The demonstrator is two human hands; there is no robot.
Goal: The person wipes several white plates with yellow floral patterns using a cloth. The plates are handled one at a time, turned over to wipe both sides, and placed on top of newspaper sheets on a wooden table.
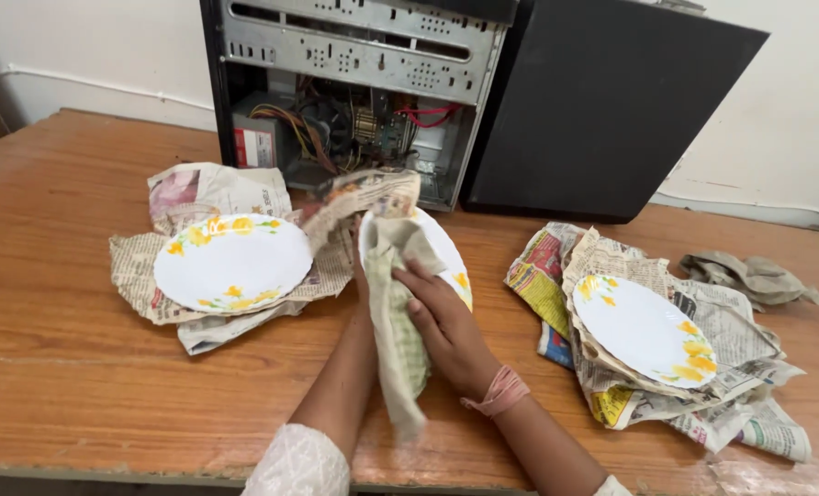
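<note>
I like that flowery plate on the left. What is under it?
Crumpled newspaper sheets lie under the round white plate with yellow flowers, on the brown wooden table. The plate covers whatever lies beneath its middle.

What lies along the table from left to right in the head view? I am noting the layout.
Left plate on newspaper → held plate being wiped with a cloth by the right hand → right plate on newspaper → crumpled grey cloth.

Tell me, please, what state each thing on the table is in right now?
Middle plate: held tilted, being wiped.
Cloth: pressed on that plate by the right hand.
Left hand: mostly hidden behind the plate.
Left plate: flat on newspaper.
Right plate: flat on newspaper.
Computer case: side open.
Spare cloth: crumpled.
</note>
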